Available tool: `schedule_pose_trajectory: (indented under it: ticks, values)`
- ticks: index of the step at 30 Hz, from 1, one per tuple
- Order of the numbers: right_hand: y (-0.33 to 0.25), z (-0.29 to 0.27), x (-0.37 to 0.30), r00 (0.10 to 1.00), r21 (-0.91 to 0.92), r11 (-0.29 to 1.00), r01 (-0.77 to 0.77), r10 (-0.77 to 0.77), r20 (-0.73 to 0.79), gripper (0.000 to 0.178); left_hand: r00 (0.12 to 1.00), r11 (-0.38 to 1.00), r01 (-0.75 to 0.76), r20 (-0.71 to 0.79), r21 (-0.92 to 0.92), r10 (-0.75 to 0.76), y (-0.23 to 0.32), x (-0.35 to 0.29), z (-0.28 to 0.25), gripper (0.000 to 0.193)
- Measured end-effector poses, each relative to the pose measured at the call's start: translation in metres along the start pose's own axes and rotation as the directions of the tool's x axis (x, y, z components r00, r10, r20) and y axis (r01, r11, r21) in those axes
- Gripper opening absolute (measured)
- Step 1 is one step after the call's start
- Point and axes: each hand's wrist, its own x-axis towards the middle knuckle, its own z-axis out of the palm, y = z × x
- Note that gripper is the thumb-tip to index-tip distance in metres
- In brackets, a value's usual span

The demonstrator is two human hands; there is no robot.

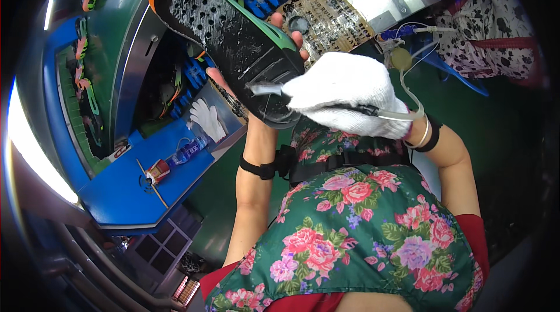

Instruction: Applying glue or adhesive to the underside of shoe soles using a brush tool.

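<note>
Left fingers (297, 39) clamped the black sole (224, 32), up before the flowery apron (356, 218); gloved right fingers (344, 87) gripped a brush (267, 88) over it! Beyond, the blue tabletop (119, 198) carried a bottle (189, 150) and white glove (207, 121), green floor (217, 227) below.

Green floor (217, 210), bright strip light (34, 146)

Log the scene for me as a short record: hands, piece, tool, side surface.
Left hand: bare, gripping the shoe sole
Right hand: white-gloved, holding a brush
Sole: black face up, orange and green rim, glossy patches
Brush tip: at the sole's near end; contact unclear
Tube: pale, beside gloved wrist
Left side: blue surface, bottle on it
</note>
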Motion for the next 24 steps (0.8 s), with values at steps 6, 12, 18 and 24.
schedule_pose_trajectory:
  ticks: [6,12,18,24]
  values:
    - [-0.001,0.000,-0.010,0.985,0.227,0.973,-0.032,-0.008,0.172,0.019,0.995,0.997,0.036,0.089,0.064,-0.042,0.012,0.005,-0.011,0.118]
    - [0.002,0.005,-0.002,0.991,-0.079,0.993,0.086,-0.077,0.111,0.026,0.976,0.973,0.210,-0.081,0.092,-0.203,0.028,-0.009,-0.007,0.115]
    - [-0.002,0.010,-0.008,0.961,0.202,0.979,0.034,-0.088,0.264,0.027,0.976,0.953,0.215,-0.014,0.212,-0.217,0.045,-0.002,0.002,0.117]
    - [0.005,0.013,-0.004,0.945,-0.072,0.978,0.197,-0.170,0.279,0.030,0.937,0.908,0.345,-0.139,0.239,-0.320,0.055,-0.006,0.012,0.109]
